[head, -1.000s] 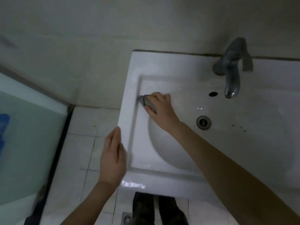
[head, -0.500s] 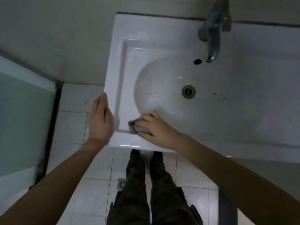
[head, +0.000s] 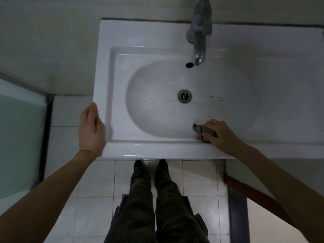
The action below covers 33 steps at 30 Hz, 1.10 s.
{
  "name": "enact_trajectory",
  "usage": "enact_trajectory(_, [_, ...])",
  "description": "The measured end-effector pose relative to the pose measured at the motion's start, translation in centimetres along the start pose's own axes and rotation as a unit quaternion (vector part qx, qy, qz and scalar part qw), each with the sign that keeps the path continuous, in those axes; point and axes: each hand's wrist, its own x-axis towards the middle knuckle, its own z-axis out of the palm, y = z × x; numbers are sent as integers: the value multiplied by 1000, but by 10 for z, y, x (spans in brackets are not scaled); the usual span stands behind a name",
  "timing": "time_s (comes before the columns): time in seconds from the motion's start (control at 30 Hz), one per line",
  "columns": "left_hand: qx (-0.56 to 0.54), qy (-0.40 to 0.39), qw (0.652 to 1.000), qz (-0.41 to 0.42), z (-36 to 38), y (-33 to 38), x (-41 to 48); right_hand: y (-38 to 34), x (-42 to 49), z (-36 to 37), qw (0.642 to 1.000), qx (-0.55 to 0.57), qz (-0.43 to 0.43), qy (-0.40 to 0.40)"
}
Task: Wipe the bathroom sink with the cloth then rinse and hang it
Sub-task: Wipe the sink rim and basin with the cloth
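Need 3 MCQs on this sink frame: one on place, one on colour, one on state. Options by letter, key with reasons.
1. Where is the cloth?
A. near rim of the sink
B. over the drain
C. draped on the faucet

2. What colour is the cloth?
A. red
B. grey
C. yellow

3. What is the left hand doing?
A. turning the faucet
B. holding a second cloth
C. resting on the sink's left edge

Key:
1 A, the right hand presses it on the front ledge, right of the drain.
2 B, it is grey against the white basin.
3 C, its palm lies against the left rim, holding nothing.
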Motion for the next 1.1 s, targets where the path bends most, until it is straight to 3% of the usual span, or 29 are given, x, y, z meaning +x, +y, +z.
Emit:
enact_trajectory(0.13, [6,-11,1000,-3,-1,1,-1,-22,0,-7,982,146,86,85])
enact_trajectory(0.2, [4,-13,1000,-4,-2,1,-1,-42,4,-5,974,178,88,109])
enact_trajectory(0.4, [-3,-17,1000,3,-3,6,-1,-98,33,21,968,232,50,82])
enact_trajectory(0.6, [-12,-35,999,-22,-5,7,-3,-98,62,26,946,299,105,72])
enact_trajectory(0.97, [82,-43,994,-54,-2,16,-2,32,71,-34,961,223,140,85])
enact_trajectory(1.03, [92,-22,994,-49,0,12,0,60,93,-50,982,142,79,98])
enact_trajectory(1.1, [92,-9,994,-55,3,5,1,90,125,-63,991,-28,-12,128])
